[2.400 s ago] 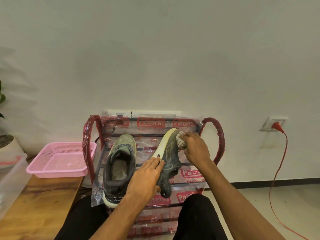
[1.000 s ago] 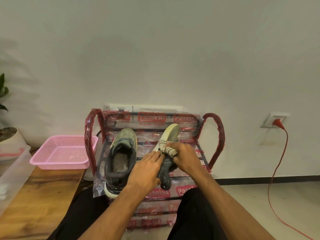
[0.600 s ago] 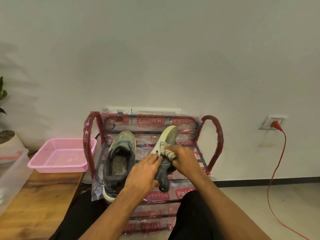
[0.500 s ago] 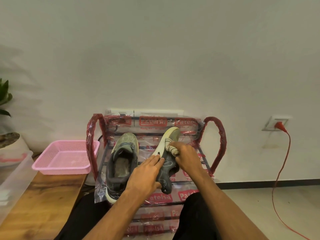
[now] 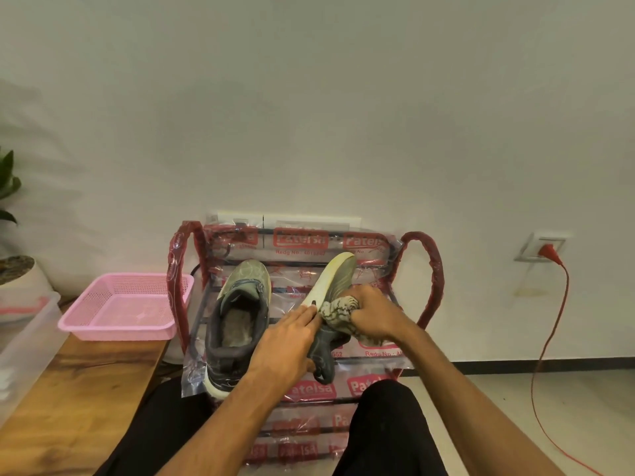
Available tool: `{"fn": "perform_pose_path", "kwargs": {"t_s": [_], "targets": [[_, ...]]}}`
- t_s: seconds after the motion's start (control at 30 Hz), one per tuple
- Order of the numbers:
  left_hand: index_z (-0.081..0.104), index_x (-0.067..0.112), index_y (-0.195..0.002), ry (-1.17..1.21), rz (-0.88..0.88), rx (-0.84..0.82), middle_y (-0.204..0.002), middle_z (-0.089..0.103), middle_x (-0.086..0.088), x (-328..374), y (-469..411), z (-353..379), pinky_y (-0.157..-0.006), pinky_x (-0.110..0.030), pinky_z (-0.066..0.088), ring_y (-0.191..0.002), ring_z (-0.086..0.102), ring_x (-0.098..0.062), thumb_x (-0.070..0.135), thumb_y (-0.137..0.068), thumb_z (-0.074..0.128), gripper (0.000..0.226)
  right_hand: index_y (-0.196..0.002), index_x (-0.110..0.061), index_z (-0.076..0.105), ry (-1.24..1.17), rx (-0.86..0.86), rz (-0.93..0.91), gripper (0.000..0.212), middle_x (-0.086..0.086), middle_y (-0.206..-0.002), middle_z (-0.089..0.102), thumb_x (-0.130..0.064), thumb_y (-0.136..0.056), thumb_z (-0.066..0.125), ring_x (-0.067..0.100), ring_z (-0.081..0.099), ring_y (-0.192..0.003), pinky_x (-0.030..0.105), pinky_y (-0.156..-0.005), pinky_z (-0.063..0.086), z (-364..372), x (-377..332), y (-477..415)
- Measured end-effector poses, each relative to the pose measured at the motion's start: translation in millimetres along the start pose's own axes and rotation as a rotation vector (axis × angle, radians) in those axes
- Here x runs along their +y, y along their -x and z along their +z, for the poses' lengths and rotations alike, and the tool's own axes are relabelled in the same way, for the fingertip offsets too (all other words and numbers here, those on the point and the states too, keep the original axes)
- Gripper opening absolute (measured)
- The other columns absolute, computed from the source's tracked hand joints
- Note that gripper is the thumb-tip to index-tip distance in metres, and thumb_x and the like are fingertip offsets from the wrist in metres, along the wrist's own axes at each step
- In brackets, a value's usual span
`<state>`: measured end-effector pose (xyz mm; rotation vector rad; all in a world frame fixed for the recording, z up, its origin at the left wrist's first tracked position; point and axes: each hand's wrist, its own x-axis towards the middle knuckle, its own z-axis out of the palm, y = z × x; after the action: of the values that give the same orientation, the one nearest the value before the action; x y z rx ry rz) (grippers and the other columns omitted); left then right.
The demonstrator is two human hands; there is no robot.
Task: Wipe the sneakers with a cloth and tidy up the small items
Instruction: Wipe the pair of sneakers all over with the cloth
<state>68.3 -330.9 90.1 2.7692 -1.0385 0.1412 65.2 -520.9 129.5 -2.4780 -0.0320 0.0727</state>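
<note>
Two sneakers [image 5: 240, 314] [image 5: 335, 280], one cloth [image 5: 338, 310], two hands [image 5: 285, 341] [image 5: 374, 316], one pink basket [image 5: 113, 326], one rack [image 5: 434, 269], one clear bin [image 5: 31, 324], one plant [image 5: 8, 176], one red cord [image 5: 563, 304], one socket [image 5: 536, 247], one counter [image 5: 79, 389].

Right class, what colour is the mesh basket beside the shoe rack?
Pink; the basket shows best in the head view.
</note>
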Motion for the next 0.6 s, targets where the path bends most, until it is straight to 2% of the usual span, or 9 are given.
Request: {"fn": "perform_pose_path", "kwargs": {"t_s": [0.07, 0.13, 0.2, 0.27, 0.37, 0.47, 0.6], "targets": [[0.013, 0.021, -0.155, 0.005, -0.007, -0.002, -0.163, 0.012, 0.003, 0, -1, 0, -0.119, -0.032, 0.017, -0.149, 0.010, -0.015, 0.034, -0.082, 0.074, 0.095, -0.079, -0.012, 0.072, -0.095, -0.026, 0.011, 0.023, 0.002, -0.080, 0.072, 0.001, -0.080, 0.053, 0.016, 0.070, -0.077, 0.037, -0.070, 0.060, -19, -1, 4], [0.012, 0.022, -0.155, 0.012, -0.012, -0.006, -0.163, 0.010, 0.004, -1, -1, 1, -0.119, -0.032, 0.017, -0.149, 0.009, -0.014, 0.034, -0.083, 0.074, 0.096, -0.090, -0.013, 0.074, -0.116, 0.080, 0.026, 0.024, -0.001, -0.083, 0.072, 0.002, -0.084, 0.056, 0.012, 0.069, -0.076, 0.031, -0.070, 0.060, -26, 1, 5], [0.012, 0.022, -0.155, 0.015, -0.018, -0.012, -0.163, 0.011, 0.004, -2, -1, 1, -0.119, -0.033, 0.019, -0.149, 0.010, -0.014, 0.034, -0.082, 0.074, 0.097, -0.102, -0.019, 0.073, 0.014, 0.251, 0.036, 0.027, -0.004, -0.090, 0.071, -0.002, -0.084, 0.062, 0.009, 0.065, -0.078, 0.029, -0.069, 0.058, -20, 3, 1], [0.012, 0.022, -0.155, 0.009, -0.019, -0.022, -0.162, 0.013, 0.004, -2, -2, 1, -0.118, -0.035, 0.023, -0.149, 0.012, -0.015, 0.035, -0.081, 0.075, 0.097, -0.108, -0.026, 0.071, 0.155, 0.315, 0.035, 0.035, -0.004, -0.101, 0.072, -0.004, -0.082, 0.064, 0.013, 0.065, -0.085, 0.034, -0.073, 0.058, -5, 6, -4], [0.016, 0.020, -0.154, -0.008, -0.022, -0.026, -0.158, 0.018, 0.003, -2, -5, -2, -0.115, -0.035, 0.030, -0.145, 0.020, -0.016, 0.036, -0.078, 0.077, 0.099, -0.112, -0.024, 0.070, 0.315, 0.306, -0.021, 0.038, -0.007, -0.115, 0.066, -0.004, -0.080, 0.064, 0.018, 0.063, -0.098, 0.037, -0.081, 0.055, 19, 1, -2], [0.022, 0.019, -0.152, -0.034, -0.019, -0.031, -0.154, 0.024, 0.003, -2, -7, -5, -0.109, -0.035, 0.037, -0.140, 0.028, -0.017, 0.035, -0.075, 0.080, 0.098, -0.111, -0.018, 0.071, 0.385, 0.270, -0.116, 0.031, -0.007, -0.117, 0.060, -0.009, -0.082, 0.063, 0.017, 0.060, -0.095, 0.035, -0.081, 0.052, 38, -7, 8], [0.026, 0.018, -0.150, -0.051, -0.010, -0.030, -0.150, 0.027, 0.002, 1, -8, -6, -0.106, -0.035, 0.040, -0.137, 0.031, -0.017, 0.035, -0.073, 0.081, 0.096, -0.111, -0.016, 0.069, 0.424, 0.264, -0.104, 0.029, -0.005, -0.114, 0.060, -0.012, -0.083, 0.065, 0.016, 0.059, -0.094, 0.032, -0.080, 0.051, 36, -4, 9]]}}
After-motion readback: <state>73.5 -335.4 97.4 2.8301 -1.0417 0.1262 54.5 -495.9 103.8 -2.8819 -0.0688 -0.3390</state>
